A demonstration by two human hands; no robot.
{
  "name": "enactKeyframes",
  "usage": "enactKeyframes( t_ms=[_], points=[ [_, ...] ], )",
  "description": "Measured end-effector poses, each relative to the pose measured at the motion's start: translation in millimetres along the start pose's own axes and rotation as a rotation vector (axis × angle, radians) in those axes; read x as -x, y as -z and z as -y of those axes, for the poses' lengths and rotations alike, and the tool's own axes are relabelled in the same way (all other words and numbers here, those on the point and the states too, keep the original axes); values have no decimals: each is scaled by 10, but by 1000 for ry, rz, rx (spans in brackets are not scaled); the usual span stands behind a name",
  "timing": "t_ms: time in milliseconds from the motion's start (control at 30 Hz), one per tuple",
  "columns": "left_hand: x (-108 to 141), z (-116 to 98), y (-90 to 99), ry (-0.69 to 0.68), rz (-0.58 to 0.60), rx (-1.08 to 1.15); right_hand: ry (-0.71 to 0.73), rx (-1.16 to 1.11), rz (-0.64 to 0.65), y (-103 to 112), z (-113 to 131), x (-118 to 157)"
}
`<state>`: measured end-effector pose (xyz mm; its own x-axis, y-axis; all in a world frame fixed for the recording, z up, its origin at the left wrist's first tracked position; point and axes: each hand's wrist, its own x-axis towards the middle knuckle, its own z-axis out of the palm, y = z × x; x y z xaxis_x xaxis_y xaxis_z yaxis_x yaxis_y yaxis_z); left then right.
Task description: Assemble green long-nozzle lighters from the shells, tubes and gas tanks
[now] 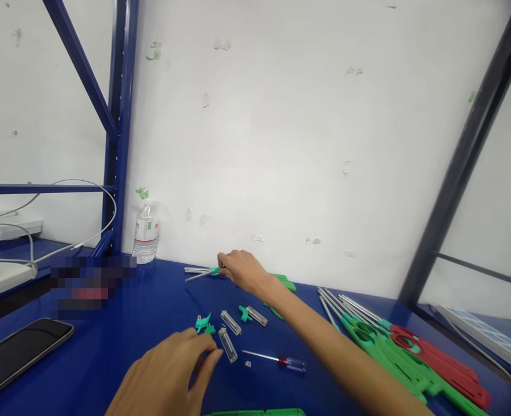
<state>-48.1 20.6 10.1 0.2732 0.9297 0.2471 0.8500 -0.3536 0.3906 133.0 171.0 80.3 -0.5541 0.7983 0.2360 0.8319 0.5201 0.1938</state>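
My right hand [242, 268] is closed at the back of the table around the teal part of a long-necked lighter, whose metal tube [201, 275] points left. Another metal tube lies just behind it, and a green handle [284, 281] shows beyond my wrist. In front, my left hand [169, 370] hovers with thumb and forefinger together; whatever is between them, if anything, is hidden. Close to its fingertips lies a clear, narrow plastic case [228, 345]. Two more clear cases [230, 322] [256, 316] and small teal plastic pieces [203, 323] lie beyond.
A screwdriver [292, 364] lies right of my left hand, beside a tiny white piece [248, 364]. Several green and red long-necked lighters [385, 352] are heaped at the right. A water bottle [145, 234] stands by the wall, and a phone [21, 352] lies at the left.
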Motion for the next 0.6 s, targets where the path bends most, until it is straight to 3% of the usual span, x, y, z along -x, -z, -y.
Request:
enactKeyframes(
  t_ms=[200,267,333,467,600],
  points=[
    [-42,54,43,-205,-502,12,84,-124,-203,426,160,787],
    [-62,61,-9,-292,-595,-35,121,-170,-255,460,261,1092],
    [-69,59,-81,-359,-552,-25,136,-208,-315,440,359,1381],
    [-33,-28,-146,-436,-306,157,106,-395,-491,274,446,1848],
    [20,-191,-63,-462,-86,249,-65,-615,-421,23,391,2124]
  ],
)
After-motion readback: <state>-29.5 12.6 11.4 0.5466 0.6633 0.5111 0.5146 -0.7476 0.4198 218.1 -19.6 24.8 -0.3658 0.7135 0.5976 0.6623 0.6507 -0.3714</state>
